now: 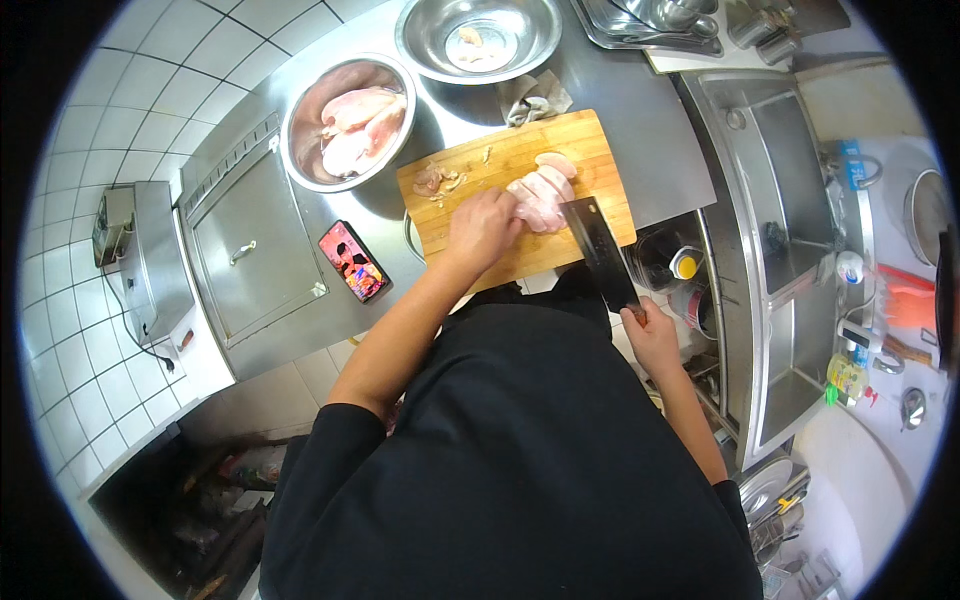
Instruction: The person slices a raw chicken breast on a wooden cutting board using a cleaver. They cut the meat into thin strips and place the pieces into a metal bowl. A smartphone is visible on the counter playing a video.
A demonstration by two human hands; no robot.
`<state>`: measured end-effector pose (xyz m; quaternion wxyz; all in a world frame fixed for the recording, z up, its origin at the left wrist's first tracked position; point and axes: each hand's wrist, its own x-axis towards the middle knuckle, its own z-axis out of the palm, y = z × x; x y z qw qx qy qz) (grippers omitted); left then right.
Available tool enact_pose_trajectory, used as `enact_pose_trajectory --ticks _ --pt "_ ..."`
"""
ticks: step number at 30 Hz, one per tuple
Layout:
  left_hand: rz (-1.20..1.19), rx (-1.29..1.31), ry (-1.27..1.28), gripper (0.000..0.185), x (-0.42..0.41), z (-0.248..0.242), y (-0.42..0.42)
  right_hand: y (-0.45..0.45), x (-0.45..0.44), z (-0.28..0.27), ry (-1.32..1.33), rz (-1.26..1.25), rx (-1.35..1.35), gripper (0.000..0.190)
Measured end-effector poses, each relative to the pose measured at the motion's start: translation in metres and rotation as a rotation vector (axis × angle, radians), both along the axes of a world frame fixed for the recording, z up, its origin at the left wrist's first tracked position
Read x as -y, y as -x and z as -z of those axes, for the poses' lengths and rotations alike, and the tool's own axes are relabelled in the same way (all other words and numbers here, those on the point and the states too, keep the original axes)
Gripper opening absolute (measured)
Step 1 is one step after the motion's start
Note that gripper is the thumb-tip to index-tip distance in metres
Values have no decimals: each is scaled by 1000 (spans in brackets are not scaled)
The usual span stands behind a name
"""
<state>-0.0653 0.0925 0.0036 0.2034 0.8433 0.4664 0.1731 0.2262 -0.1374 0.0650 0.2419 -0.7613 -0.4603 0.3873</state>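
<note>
Pale raw chicken breast, cut into several thick slices, lies on the right half of a wooden cutting board. The fingertips of my left hand rest against the left end of the meat. In my right hand is the handle of a Chinese cleaver. Its dark, broad blade crosses the board's right front edge, and the tip reaches the right side of the slices. A small heap of meat trimmings sits at the board's left end.
Left of the board stands a steel bowl of whole chicken breasts. Behind it, a wider steel bowl contains a few pale pieces. A crumpled cloth touches the board's back. A phone lies on the counter; sinks are at right.
</note>
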Motion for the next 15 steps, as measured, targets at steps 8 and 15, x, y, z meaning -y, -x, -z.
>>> enact_pose_trajectory --ticks 8,15 --pt "-318 40 413 44 5 -43 49 -1 -25 3 81 -232 90 30" --pt "-260 466 654 47 -6 -61 26 -3 -44 14 10 -146 120 26"
